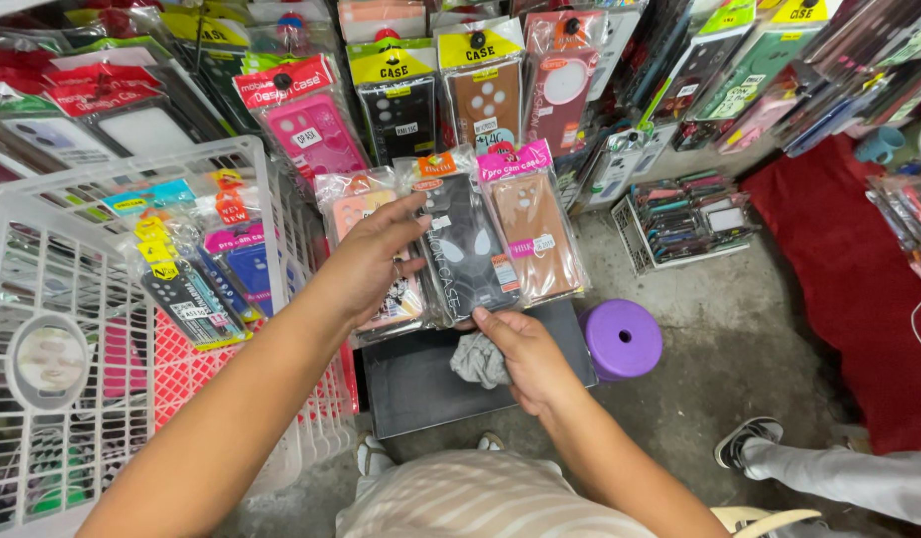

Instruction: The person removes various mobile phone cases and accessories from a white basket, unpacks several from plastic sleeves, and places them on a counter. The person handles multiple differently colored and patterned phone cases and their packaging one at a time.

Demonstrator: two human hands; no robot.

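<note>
Looking down from a head-worn camera, the view shows a person's two bare arms reaching over a crowded stall of packaged phone cases.

At the far left of the frame stands a white plastic basket, its slatted wall facing the camera, with clear sleeves of blue and black cases leaning inside it, apparently stood on edge so their coloured header cards show.

Moving toward the centre, the left hand lies spread across a fan of packaged cases, thumb toward the top and fingers curled round the near edge, gripping the bundle so the sleeves stay overlapped like cards. The frontmost is a black case with white eye shapes; a tan-pink case sits just behind it to the right.

Just below, the right hand closes on a crumpled grey cloth, with its thumb pressed against the bottom corner of the black case. Both hands hover above a dark flat box.

Right of the box is a purple round stool, then a small white tray of cases on the concrete floor. At lower right, another person's grey trouser leg and sneaker enter the frame.
</note>
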